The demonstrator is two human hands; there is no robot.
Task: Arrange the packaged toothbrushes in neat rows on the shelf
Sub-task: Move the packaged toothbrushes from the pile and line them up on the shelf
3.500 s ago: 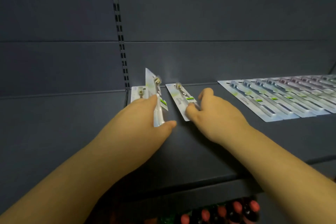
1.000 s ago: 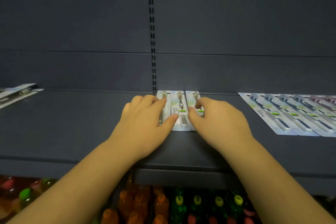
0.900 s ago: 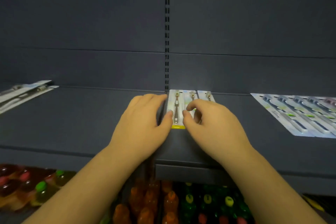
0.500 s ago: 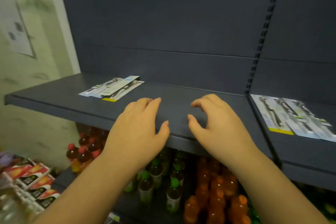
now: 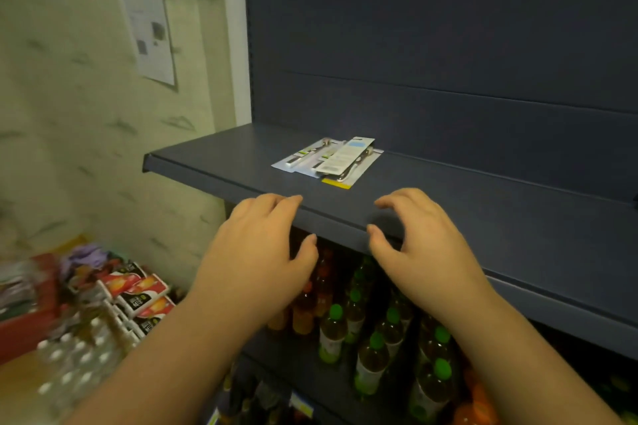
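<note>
Loose toothbrush packs [image 5: 328, 160] piled askew at the frame's centre, on the shelf [image 5: 214, 162].

We judge them light, stiff, slippery blister cards, best pinched by their flat edges; one lies flipped across the others. Our left hand [image 5: 257, 252] and right hand [image 5: 419, 248] hover lower-centre near the shelf lip, fingers relaxed, holding nothing.

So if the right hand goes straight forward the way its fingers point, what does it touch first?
Probably the loose pile of packaged toothbrushes on the shelf. The right hand hovers open near the shelf's front edge, and only bare shelf shows between them; its height is unclear.
</note>
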